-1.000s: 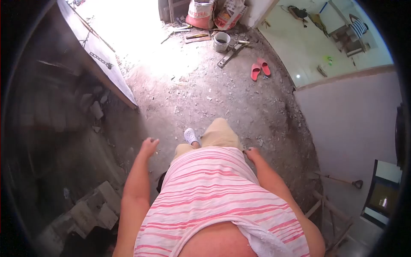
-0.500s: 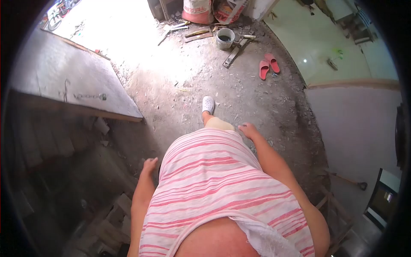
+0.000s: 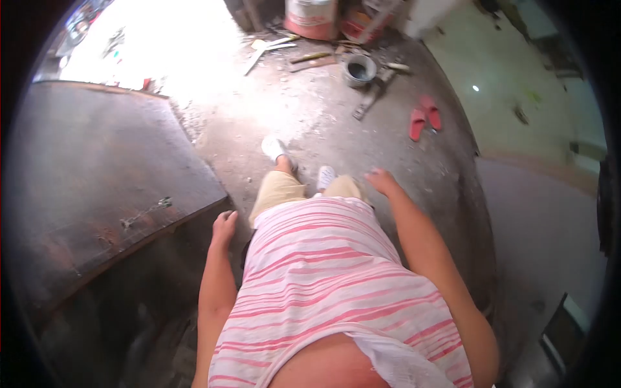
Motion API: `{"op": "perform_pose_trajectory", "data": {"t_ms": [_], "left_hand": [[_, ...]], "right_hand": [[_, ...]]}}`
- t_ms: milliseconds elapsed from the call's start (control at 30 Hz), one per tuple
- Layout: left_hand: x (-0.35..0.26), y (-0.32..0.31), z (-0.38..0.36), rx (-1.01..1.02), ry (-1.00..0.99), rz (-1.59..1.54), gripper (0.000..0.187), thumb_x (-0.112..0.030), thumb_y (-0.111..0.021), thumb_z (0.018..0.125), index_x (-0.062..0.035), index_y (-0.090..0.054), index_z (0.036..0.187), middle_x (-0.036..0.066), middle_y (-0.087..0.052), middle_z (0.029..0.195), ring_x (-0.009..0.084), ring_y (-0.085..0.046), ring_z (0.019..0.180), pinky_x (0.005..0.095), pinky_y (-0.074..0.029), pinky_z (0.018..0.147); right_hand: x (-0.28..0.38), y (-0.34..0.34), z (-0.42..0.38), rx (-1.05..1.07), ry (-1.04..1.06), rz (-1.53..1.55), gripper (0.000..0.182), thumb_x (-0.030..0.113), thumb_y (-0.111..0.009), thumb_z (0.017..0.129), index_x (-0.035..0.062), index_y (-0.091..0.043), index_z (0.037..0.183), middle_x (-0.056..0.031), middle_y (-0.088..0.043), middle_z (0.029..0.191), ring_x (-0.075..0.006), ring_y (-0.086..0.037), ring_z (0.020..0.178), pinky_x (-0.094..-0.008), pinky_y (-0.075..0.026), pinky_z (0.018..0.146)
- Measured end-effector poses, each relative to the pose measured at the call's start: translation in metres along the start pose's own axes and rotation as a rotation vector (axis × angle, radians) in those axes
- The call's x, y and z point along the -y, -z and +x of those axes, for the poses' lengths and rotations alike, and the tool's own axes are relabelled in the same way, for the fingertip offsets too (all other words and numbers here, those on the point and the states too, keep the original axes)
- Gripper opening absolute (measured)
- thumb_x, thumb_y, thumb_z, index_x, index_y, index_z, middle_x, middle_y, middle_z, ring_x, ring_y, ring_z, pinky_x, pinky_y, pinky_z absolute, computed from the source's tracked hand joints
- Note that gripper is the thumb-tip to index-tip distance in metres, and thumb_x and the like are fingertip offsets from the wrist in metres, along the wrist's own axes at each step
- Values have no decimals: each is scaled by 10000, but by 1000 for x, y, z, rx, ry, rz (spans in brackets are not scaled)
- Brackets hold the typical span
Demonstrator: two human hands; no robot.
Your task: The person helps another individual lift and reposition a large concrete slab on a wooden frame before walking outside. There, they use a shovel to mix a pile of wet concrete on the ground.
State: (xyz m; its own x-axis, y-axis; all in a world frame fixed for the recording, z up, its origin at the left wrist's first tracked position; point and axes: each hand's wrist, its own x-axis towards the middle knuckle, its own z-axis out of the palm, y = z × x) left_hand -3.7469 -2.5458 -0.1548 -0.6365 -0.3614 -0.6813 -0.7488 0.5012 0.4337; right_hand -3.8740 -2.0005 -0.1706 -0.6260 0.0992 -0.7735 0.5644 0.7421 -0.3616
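On the left, my left hand hangs beside my hip with its fingers loosely bent and no object visible in it. Closest to it is the edge of a door-like panel with a chain on its face. My right hand swings low by my right thigh, its fingers slightly apart and apparently holding nothing. Between the hands are my striped shirt and beige shorts. My left white clog is ahead of my right white clog on the rough floor.
Ahead lie a bucket of dark liquid, a spirit level, a trowel and other tools. Sacks stand behind them. Red slippers lie at right beside a raised pale tiled floor.
My left leg has stepped forward into view. The panel fills more of the left side, and the slippers and bucket have shifted right and down. Both hands still look without objects.
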Motion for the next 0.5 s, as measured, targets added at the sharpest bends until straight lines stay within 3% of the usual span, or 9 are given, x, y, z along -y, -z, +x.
{"op": "perform_pose_trajectory", "data": {"t_ms": [67, 133, 200, 233, 267, 333, 433, 500], "left_hand": [[-49, 14, 32, 68, 68, 92, 529, -386, -598, 838, 21, -575, 1177, 222, -597, 1154, 305, -547, 1134, 374, -418, 956], [-88, 28, 61, 44, -24, 152, 502, -382, -606, 836, 13, -597, 1146, 223, -615, 1115, 304, -583, 1078, 380, -448, 915], [-120, 45, 97, 150, -21, 54, 520, -388, -613, 818, 46, -606, 1105, 232, -630, 1070, 314, -606, 1031, 383, -467, 874], [-127, 51, 118, 137, -44, 102, 529, -390, -612, 814, 48, -600, 1112, 235, -625, 1079, 319, -602, 1037, 378, -466, 879], [-136, 58, 137, 133, -70, 153, 538, -391, -612, 810, 50, -595, 1118, 237, -620, 1087, 324, -598, 1044, 373, -466, 883], [-161, 82, 163, 141, -80, 161, 548, -393, -611, 810, 48, -586, 1134, 239, -611, 1105, 331, -589, 1056, 373, -463, 892], [-189, 123, 213, 179, -113, 191, 566, -396, -610, 809, 43, -567, 1164, 240, -592, 1141, 339, -572, 1079, 375, -453, 913], [-202, 146, 246, 194, -127, 217, 573, -399, -612, 809, 38, -558, 1176, 237, -579, 1168, 346, -559, 1097, 379, -441, 931]], "right_hand": [[20, -7, 22, -17, 23, 48, 653, 449, -607, 775, -28, -535, 1216, -251, -531, 1238, -358, -496, 1178, -404, -400, 979], [61, -3, 21, 5, 11, 99, 635, 430, -612, 785, -18, -532, 1227, -247, -532, 1241, -356, -507, 1165, -399, -408, 966], [57, -19, 54, -30, 12, 10, 606, 415, -601, 802, -12, -533, 1227, -256, -552, 1205, -350, -525, 1142, -394, -417, 950], [46, -27, 78, 58, 10, -115, 591, 407, -587, 816, -23, -534, 1218, -263, -551, 1200, -356, -520, 1148, -400, -413, 953], [75, -20, 64, 87, -117, -69, 564, 406, -577, 825, -7, -546, 1208, -267, -546, 1202, -366, -520, 1145, -413, -416, 945], [95, -26, 65, -2, -105, -92, 531, 396, -579, 820, -16, -579, 1157, -257, -570, 1170, -376, -546, 1105, -427, -430, 917], [129, -26, 100, 72, -51, -192, 497, 353, -581, 826, -33, -587, 1139, -241, -602, 1126, -359, -578, 1064, -408, -442, 899], [161, -20, 115, -21, -74, 91, 433, 299, -587, 830, -27, -608, 1114, -218, -634, 1074, -318, -609, 1007, -379, -460, 860]]}}
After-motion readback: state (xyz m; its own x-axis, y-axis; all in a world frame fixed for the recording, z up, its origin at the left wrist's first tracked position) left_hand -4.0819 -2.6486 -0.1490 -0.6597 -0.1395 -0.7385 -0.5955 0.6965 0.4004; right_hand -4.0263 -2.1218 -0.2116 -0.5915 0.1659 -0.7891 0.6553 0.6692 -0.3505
